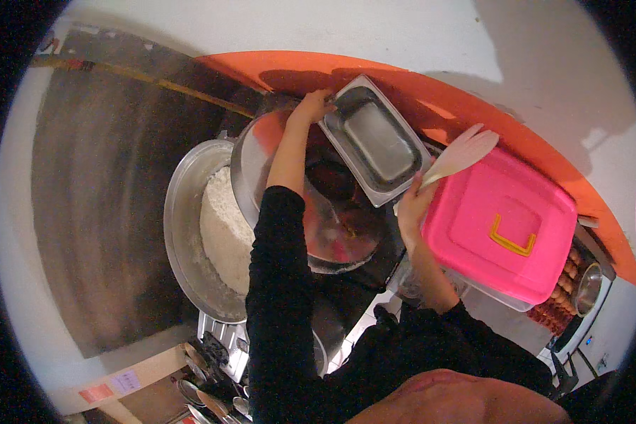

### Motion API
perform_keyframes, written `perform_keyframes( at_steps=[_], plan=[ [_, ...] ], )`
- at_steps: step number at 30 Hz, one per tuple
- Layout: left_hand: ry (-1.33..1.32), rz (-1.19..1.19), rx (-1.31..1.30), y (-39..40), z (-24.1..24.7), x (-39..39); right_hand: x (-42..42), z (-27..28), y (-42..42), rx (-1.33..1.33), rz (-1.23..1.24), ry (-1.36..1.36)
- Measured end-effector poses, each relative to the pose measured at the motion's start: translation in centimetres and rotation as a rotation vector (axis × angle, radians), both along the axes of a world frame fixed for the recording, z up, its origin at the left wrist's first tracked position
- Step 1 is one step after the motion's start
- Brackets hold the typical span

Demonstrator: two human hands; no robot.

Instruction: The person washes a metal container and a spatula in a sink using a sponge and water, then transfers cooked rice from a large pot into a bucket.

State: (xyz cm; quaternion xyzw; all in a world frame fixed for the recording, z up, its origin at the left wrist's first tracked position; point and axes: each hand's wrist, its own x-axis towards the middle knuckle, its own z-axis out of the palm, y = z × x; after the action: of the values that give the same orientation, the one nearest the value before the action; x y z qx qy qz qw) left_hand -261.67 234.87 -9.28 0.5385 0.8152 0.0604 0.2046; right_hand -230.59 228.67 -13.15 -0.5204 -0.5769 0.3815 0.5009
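Observation:
A deep rectangular steel pan (382,143) is tilted in front of me, its inside bare and shiny. My left hand (317,106) grips its far left corner. At the near right corner, my right hand (416,204) holds a pale utensil (464,151) with a broad, split head; those fingers also seem to touch the pan's rim. Below the pan lies a large, round, mirror-like steel lid or bowl (323,233), partly covered by my left arm. It overlaps a wide metal basin (183,254) holding a pale mound (222,233), possibly flour or rice.
Right of my right hand stands a clear plastic box with a bright pink lid (509,212) and yellow handle. Eggs (567,278) and a small steel bowl (588,289) lie beyond it. An orange-banded wall (403,79) runs behind. Several utensils (212,397) sit at lower left.

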Motion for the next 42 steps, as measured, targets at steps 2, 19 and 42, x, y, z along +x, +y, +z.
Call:
perform_keyframes(
  at_steps=[2, 19, 42],
  plan=[
    [0.013, -0.018, -0.04, 0.3, -0.9, -0.3, -0.8, 0.3, -0.4, 0.04, 0.018, -0.013],
    [0.265, -0.171, -0.08, 1.6, -8.9, 0.1, -6.1, -10.4, 2.8, -0.049, -0.331, 0.045],
    [0.15, 0.082, -0.037, 1.2, -25.4, -0.2, -5.3, -7.9, 2.6, -0.208, -0.417, -0.455]
  ],
)
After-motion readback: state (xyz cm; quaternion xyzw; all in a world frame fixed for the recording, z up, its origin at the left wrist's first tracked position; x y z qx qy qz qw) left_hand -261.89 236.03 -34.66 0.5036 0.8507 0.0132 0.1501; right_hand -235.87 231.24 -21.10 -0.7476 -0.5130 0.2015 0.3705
